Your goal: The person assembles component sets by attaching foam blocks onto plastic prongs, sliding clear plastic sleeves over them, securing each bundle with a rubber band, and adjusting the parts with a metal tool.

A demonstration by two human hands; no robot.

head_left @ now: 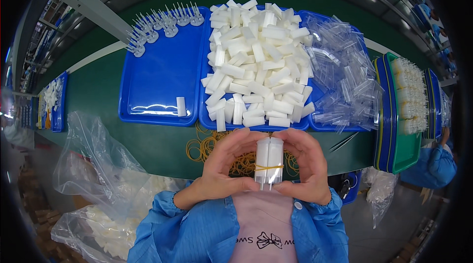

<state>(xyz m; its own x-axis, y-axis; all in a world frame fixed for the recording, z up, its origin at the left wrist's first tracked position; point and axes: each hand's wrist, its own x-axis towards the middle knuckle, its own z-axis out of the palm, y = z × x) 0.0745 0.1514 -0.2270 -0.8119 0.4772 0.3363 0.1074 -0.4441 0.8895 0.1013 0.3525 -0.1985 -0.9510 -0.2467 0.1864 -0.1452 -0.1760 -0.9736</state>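
Observation:
Close to my body I hold a pair of clear plastic tubes (pixel 269 152) upright, side by side, each with white filling inside. A yellow rubber band (pixel 268 168) runs around both. My left hand (pixel 224 164) is closed on the left side of the pair, fingertips at the top and thumb near the lower end. My right hand (pixel 309 167) grips the right side the same way. Behind my hands lies a heap of loose rubber bands (pixel 199 148) on the green table, partly hidden by my fingers.
Beyond stand a blue tray (pixel 162 78) with pronged white pieces (pixel 170 26) and one white block (pixel 181 107), a heap of white blocks (pixel 261 61), and many clear sleeves (pixel 345 76). Tweezers (pixel 344 142) lie right, near stacked trays (pixel 406 152). Plastic bags (pixel 98 164) hang at left.

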